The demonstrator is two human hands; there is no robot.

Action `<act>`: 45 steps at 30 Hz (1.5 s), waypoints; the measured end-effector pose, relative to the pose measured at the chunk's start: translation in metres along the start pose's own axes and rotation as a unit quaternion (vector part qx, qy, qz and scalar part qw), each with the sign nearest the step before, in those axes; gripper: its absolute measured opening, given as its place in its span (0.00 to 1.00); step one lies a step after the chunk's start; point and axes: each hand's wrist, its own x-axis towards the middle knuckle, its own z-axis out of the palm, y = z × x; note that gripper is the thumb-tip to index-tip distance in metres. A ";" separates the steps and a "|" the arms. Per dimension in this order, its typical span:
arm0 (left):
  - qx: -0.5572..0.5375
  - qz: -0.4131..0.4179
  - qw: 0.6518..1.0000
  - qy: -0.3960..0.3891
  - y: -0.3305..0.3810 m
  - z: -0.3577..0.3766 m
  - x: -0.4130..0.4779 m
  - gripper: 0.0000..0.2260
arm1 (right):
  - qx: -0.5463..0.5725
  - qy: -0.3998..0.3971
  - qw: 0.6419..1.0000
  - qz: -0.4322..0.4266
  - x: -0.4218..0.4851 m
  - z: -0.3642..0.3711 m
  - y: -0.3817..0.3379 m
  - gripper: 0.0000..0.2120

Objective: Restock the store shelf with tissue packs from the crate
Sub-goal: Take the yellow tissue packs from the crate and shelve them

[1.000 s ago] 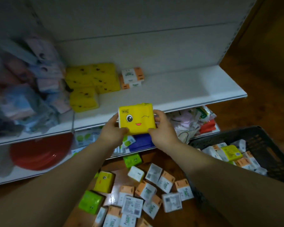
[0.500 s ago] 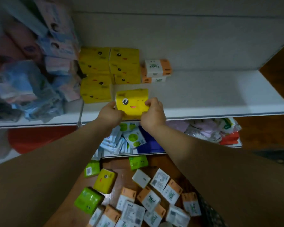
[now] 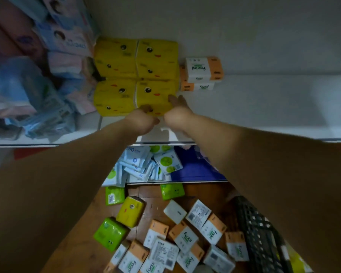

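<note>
A yellow tissue pack with a winking face lies on the white shelf, at the front right of a block of matching yellow packs. My left hand holds its near edge, thumb on top and fingers curled in front. My right hand lies along the pack's right side with straight fingers touching it. The black crate shows only partly at the lower right, behind my right forearm.
Two orange-and-white Facial packs are stacked right of the yellow block. Large pink and blue bundles fill the shelf's left. Several loose packs in orange, green and yellow litter the wooden floor. A lower shelf holds small packets.
Both hands carried the yellow pack up and forward from above the floor onto the shelf, beside the other yellow packs. My right hand has straightened along its side.
</note>
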 end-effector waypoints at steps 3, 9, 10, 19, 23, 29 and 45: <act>0.012 0.001 1.000 -0.002 -0.004 -0.009 0.000 0.31 | 0.019 -0.002 1.000 0.023 0.008 0.003 -0.004 0.31; 0.025 0.014 0.999 -0.034 -0.033 -0.018 -0.038 0.30 | 0.043 0.049 0.997 0.037 -0.064 0.011 0.040 0.29; 0.042 0.020 0.998 -0.045 -0.039 -0.016 -0.049 0.30 | 0.052 0.069 0.995 0.048 -0.080 0.012 0.049 0.28; 0.184 0.054 0.965 -0.177 -0.087 0.012 -0.134 0.30 | 0.072 0.088 0.974 0.198 -0.211 0.041 0.123 0.21; 0.192 0.031 0.958 -0.212 -0.103 0.033 -0.151 0.30 | 0.093 0.088 0.964 0.233 -0.246 0.057 0.160 0.20; 0.182 0.003 0.951 -0.248 -0.093 0.099 -0.176 0.29 | 0.124 0.063 0.960 0.244 -0.290 0.030 0.228 0.11; 0.284 0.033 0.881 -0.376 -0.007 0.468 -0.279 0.29 | 0.106 0.097 0.909 0.392 -0.469 -0.220 0.482 0.26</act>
